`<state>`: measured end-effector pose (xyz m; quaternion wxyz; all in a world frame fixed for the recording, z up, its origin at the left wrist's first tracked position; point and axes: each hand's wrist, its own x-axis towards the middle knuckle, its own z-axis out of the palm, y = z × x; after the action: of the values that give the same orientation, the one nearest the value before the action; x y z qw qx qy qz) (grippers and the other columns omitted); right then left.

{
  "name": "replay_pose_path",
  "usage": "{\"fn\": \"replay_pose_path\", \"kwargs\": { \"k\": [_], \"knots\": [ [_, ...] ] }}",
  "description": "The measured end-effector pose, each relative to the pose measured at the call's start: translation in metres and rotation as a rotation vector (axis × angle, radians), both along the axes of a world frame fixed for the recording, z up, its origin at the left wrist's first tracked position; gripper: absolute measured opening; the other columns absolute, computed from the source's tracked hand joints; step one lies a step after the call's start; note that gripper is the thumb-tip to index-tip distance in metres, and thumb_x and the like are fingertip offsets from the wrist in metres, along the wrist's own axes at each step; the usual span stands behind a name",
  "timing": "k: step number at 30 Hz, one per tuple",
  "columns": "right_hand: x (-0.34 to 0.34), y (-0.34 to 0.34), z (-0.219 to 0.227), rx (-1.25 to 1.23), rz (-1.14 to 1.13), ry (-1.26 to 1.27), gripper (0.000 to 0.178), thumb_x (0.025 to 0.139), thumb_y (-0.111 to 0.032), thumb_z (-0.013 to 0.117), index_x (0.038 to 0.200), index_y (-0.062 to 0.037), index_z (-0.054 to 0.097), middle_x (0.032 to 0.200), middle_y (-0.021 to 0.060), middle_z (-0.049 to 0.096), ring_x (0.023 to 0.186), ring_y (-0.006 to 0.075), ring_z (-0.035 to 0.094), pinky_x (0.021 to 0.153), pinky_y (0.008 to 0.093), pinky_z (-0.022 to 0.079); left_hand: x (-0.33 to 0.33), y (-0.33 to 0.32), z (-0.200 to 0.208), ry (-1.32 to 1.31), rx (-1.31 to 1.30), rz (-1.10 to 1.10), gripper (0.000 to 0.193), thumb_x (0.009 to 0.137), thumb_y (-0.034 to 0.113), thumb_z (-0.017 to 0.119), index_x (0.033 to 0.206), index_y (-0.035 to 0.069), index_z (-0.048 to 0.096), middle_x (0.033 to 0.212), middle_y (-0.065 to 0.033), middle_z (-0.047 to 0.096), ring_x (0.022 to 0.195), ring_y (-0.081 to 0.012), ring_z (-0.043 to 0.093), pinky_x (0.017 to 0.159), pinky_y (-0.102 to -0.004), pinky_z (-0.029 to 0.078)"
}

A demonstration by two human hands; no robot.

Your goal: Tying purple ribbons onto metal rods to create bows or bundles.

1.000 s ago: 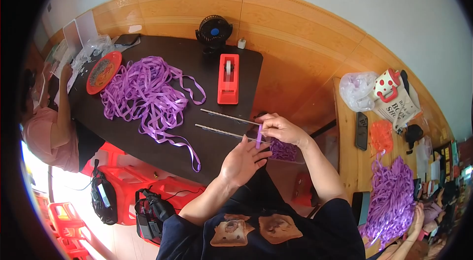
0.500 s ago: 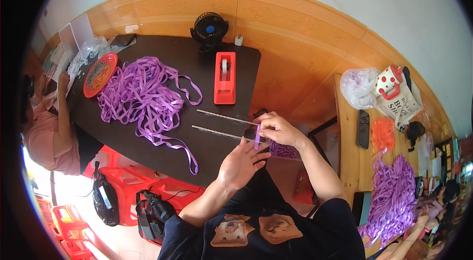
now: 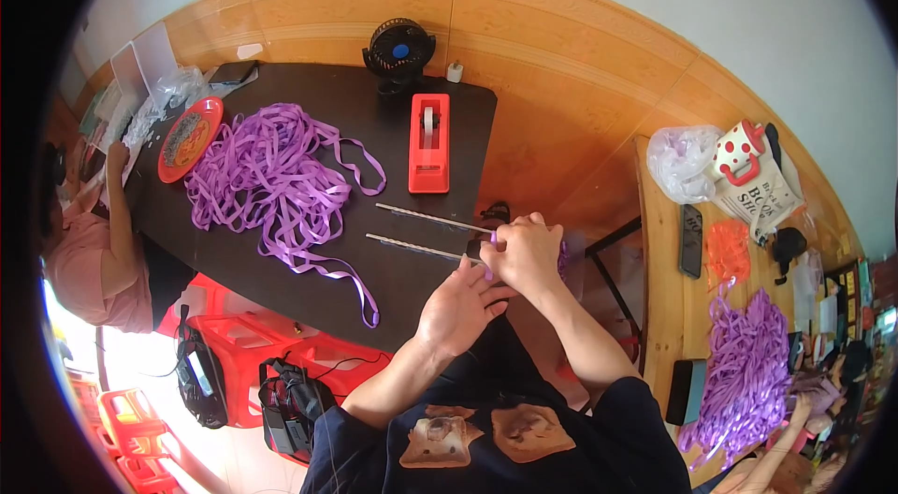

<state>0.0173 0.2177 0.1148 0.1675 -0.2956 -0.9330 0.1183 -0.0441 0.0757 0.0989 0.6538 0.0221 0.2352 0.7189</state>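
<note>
Two thin twisted metal rods lie side by side over the right part of the dark table, their near ends reaching past its edge. A bit of purple ribbon shows at those ends, and my right hand is closed over it from above, hiding most of it. Below the rod ends, my left hand is turned palm up with fingers apart, its fingertips close to the ribbon. A large tangled heap of purple ribbon covers the table's middle, one loose end trailing toward me.
Behind the rods stand a red tape dispenser and a black fan. A red plate lies at the left, near a seated person. On the wooden table at right are more purple ribbon, a phone and a mug.
My right hand has turned over and come down across the rod ends, covering the ribbon strip that showed between them. My left hand has barely moved.
</note>
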Motion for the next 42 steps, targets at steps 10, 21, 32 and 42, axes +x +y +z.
{"fn": "replay_pose_path", "kwargs": {
  "k": [10,21,32,42],
  "knots": [
    [0.006,-0.017,-0.016,0.213,-0.174,0.092,0.031,0.071,-0.04,0.071,0.071,-0.0095,0.07,0.078,0.0066,0.066,0.092,0.0246,0.057,0.07,0.0442,0.035,0.001,0.0,-0.001,-0.026,0.008,0.003,0.052,0.099,0.048,0.036,0.123,0.003,0.048,0.115,-0.0071,0.054,0.099,-0.0195,0.051,0.089,-0.0343,0.038],
    [0.024,0.005,-0.05,-1.044,0.091,0.726,0.017,0.09,-0.014,0.064,0.082,0.0003,0.07,0.096,0.0104,0.066,0.101,0.0164,0.058,0.085,0.0286,0.043,0.001,0.0,0.002,0.02,-0.03,0.007,0.061,0.097,0.049,0.038,0.133,-0.001,0.04,0.128,-0.0127,0.052,0.111,-0.0272,0.052,0.091,-0.0365,0.038],
    [0.035,-0.005,-0.06,-1.107,0.11,0.91,0.021,0.095,-0.013,0.054,0.103,0.002,0.067,0.113,0.0121,0.062,0.107,0.018,0.055,0.097,0.0303,0.039,0.002,0.001,0.001,0.02,-0.045,0.013,0.06,0.098,0.049,0.037,0.132,0.0,0.043,0.13,-0.0133,0.052,0.11,-0.0264,0.052,0.09,-0.0361,0.038],
    [0.041,0.0,-0.09,-1.398,-0.115,1.021,0.025,0.094,-0.022,0.057,0.109,-0.0015,0.06,0.114,0.0107,0.062,0.108,0.02,0.057,0.093,0.0336,0.042,0.003,0.001,0.005,0.043,-0.023,-0.003,0.059,0.097,0.048,0.039,0.133,0.001,0.043,0.132,-0.0127,0.05,0.112,-0.026,0.052,0.09,-0.0354,0.038]
  ]
}}
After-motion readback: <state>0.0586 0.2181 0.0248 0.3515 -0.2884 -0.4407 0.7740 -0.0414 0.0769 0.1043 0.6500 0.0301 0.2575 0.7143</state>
